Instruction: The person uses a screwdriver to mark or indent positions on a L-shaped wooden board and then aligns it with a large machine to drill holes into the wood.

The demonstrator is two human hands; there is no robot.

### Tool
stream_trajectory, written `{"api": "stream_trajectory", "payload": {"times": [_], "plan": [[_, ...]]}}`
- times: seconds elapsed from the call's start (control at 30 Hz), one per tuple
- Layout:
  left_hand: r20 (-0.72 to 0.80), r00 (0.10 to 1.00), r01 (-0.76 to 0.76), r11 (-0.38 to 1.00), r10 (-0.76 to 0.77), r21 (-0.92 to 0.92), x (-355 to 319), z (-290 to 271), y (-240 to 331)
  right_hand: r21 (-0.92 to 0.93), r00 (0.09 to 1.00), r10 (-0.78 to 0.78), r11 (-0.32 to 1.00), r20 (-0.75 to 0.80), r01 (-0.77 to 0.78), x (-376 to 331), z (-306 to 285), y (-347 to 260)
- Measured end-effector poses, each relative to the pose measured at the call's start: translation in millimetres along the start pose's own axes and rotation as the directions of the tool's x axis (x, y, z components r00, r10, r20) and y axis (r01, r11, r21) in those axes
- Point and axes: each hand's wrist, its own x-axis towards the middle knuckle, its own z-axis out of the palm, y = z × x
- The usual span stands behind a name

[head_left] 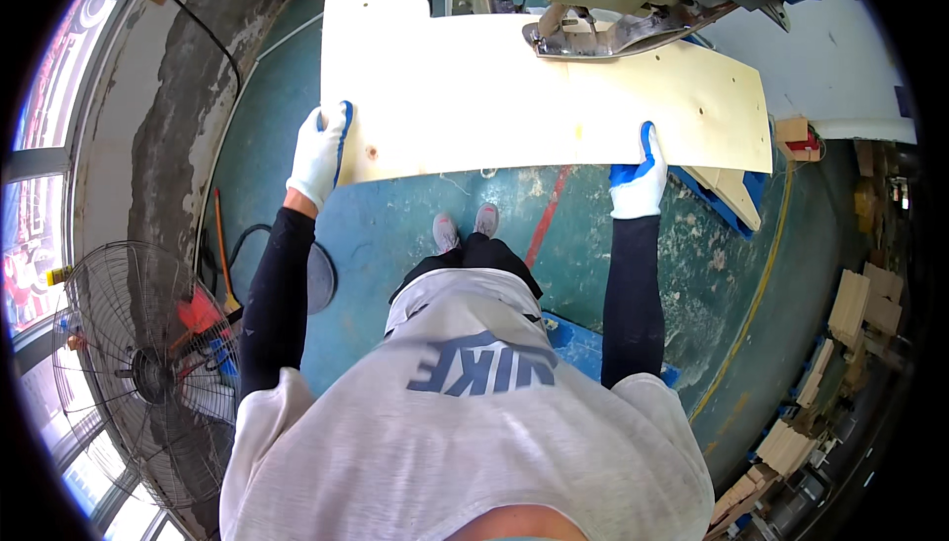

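Note:
A large pale wooden panel (474, 116) with an angled cutout spans the space in front of me. My left hand (323, 150), in a white glove with blue palm, grips its left edge near the front corner. On the front edge, toward the right, my right hand (641, 175) holds on with the thumb on top; its other fingers are partly hidden beneath. Over the panel's far middle sits the worn metal head of a machine (613, 37), which covers part of the wood. From this view I cannot tell whether it touches the panel.
A wire-cage fan (148, 373) stands at the left by the windows, with an orange-handled broom (223, 244) near it. More cut wood (727, 190) lies on a blue support under the panel's right end. Stacks of wood pieces (848, 306) line the right side.

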Motion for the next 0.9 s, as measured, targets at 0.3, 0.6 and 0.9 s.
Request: {"api": "stream_trajectory", "payload": {"times": [0.3,0.6,0.9], "plan": [[0.011,1.0,-0.027,0.999,0.027,0.02,-4,-3,2,0.027,0.997,0.08,0.996,-0.008,-0.08,-8,-10,4],[0.063,0.995,0.075,0.993,-0.081,0.089,10,-13,9,0.022,0.996,0.066,0.998,-0.068,-0.064,-11,-3,6],[0.116,0.986,0.114,0.993,-0.117,0.025,0,-11,26,0.017,0.998,0.04,0.999,-0.05,-0.039,-7,-14,7]]}}
